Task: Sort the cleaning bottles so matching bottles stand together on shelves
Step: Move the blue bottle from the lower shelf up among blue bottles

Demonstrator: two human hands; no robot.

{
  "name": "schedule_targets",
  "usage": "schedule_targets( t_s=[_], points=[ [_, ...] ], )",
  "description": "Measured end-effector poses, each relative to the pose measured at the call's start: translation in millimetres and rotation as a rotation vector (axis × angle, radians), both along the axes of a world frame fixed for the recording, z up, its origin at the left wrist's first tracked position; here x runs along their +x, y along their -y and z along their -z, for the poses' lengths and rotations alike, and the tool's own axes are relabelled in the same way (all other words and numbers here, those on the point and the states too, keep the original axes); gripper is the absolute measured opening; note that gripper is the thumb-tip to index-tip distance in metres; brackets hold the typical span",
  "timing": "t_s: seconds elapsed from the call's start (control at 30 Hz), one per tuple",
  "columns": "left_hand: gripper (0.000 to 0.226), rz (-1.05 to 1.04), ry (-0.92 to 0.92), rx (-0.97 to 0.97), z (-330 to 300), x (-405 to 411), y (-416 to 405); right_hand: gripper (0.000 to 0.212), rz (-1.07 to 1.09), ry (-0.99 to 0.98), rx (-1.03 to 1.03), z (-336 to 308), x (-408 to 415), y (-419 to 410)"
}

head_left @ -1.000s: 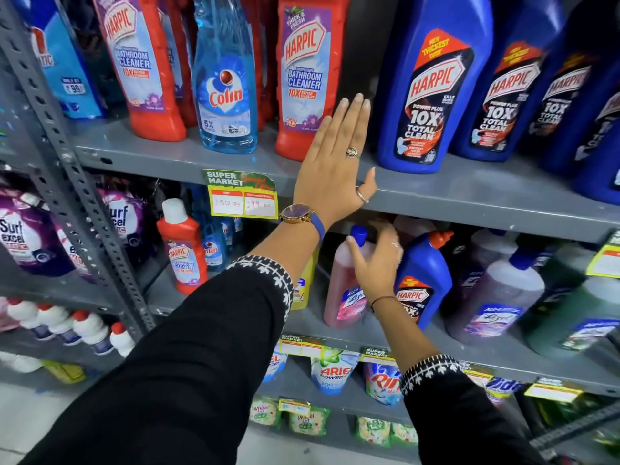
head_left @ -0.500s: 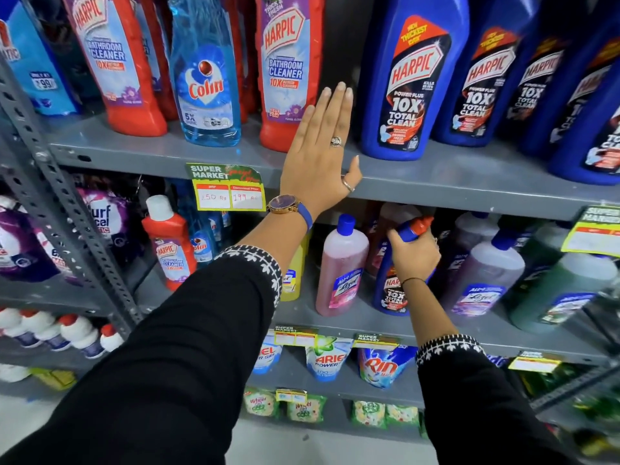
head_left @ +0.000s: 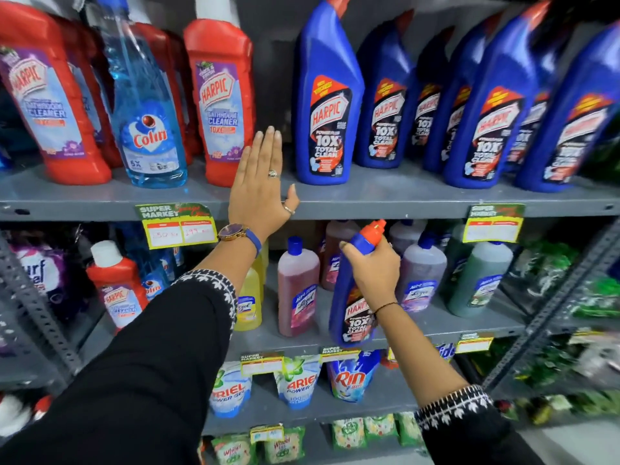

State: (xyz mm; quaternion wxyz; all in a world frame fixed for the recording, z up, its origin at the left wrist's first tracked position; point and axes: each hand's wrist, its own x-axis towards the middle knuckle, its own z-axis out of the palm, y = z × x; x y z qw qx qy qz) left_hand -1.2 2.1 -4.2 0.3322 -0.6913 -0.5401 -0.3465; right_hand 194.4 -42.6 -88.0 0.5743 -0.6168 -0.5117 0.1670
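My right hand (head_left: 374,270) grips the neck of a small blue Harpic bottle (head_left: 350,313) with a red cap, held tilted in front of the middle shelf. My left hand (head_left: 260,186) is flat and open against the upper shelf edge (head_left: 385,204), in the gap between a red Harpic bathroom cleaner (head_left: 223,102) and a large blue Harpic bottle (head_left: 327,105). Several more large blue Harpic bottles (head_left: 496,112) stand to the right on the upper shelf. A blue Colin bottle (head_left: 144,115) stands among red Harpic bottles (head_left: 50,102) at upper left.
On the middle shelf stand a small red Harpic bottle (head_left: 117,290), a yellow bottle (head_left: 250,300), pink (head_left: 297,290), purple (head_left: 421,273) and green (head_left: 476,280) floor cleaners. Detergent pouches (head_left: 297,380) fill the lower shelf. A slotted metal upright (head_left: 37,317) is at left.
My right hand has lifted the small blue Harpic bottle off the middle shelf, up and toward me. My left hand stays flat on the upper shelf edge.
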Motion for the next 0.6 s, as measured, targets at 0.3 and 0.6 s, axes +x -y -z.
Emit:
schedule_targets(
  t_s=[0.3,0.6],
  points=[
    [0.078,0.021,0.039,-0.072,-4.6,0.4,3.0,0.025,-0.117,-0.131,0.043,-122.7,10.4,32.2],
    [0.088,0.058,0.078,-0.091,-5.8,-1.3,3.1,0.016,-0.124,-0.115,0.251,-248.3,23.9,22.3]
  ],
)
